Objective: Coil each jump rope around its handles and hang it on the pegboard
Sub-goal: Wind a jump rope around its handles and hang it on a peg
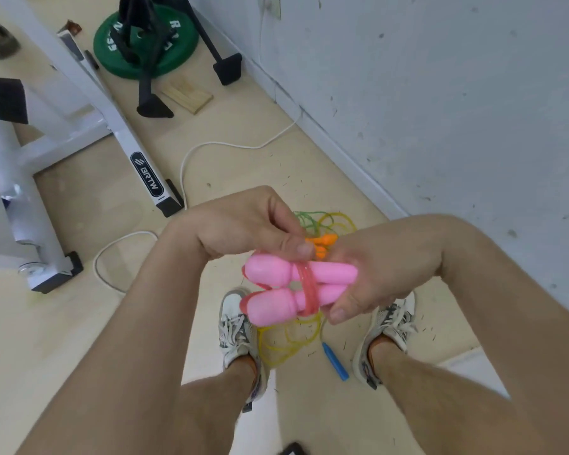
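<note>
The pink handles (270, 290) lie side by side above the floor (211, 165), long axis running left to right, bulbous ends toward the left hand (240, 224). The right hand (372, 274) grips their narrow ends. The left hand's fingers (296, 248) come down from above and pinch the pink rope (306, 284) wound round the handles' waist, so it is the nearer to the coil. The rope's loose end is hidden and the pegboard is out of view. Other ropes (286, 346) lie by the shoes.

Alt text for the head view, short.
The right hand grips two pink handles side by side while the left hand pinches the pink rope wound around them. Orange handles, a blue handle and loose ropes lie on the floor below.
</note>
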A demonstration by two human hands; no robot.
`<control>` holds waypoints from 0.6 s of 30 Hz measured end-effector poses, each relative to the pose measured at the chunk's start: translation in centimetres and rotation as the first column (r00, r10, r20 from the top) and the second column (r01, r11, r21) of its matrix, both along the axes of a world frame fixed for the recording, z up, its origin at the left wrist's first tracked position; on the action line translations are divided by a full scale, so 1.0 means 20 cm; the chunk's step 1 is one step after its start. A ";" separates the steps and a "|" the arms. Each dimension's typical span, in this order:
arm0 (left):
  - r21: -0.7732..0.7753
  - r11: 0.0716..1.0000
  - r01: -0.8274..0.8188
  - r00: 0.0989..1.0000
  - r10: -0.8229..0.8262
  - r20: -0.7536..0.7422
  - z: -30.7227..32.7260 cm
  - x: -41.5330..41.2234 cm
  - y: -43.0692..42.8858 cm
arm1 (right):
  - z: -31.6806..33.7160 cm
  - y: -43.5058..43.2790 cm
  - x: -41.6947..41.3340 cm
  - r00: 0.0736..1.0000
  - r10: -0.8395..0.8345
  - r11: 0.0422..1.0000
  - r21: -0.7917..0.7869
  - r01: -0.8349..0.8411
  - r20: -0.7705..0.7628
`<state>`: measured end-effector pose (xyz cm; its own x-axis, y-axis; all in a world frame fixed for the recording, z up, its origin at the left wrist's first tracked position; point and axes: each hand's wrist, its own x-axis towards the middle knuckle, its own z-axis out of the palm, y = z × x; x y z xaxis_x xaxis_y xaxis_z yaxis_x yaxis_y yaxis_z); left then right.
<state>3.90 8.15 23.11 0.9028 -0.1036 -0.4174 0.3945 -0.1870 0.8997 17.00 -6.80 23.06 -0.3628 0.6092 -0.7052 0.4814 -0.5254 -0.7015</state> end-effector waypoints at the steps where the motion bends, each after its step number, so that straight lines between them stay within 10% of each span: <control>1: -0.049 0.998 -0.050 0.998 0.051 0.021 0.02 0.01 0.00 | 0.02 0.00 0.01 0.995 -0.034 0.999 0.005 0.034 -0.099; 7: -0.301 0.696 -0.652 0.754 0.636 -0.164 -0.26 0.02 -0.01 | -0.01 -0.02 0.05 0.808 -0.253 0.939 0.066 0.337 -0.533; 18: -0.328 0.649 -0.687 0.653 0.749 0.114 -0.10 0.16 -0.14 | -0.04 0.01 0.03 0.473 -0.624 0.672 -0.118 0.731 -0.622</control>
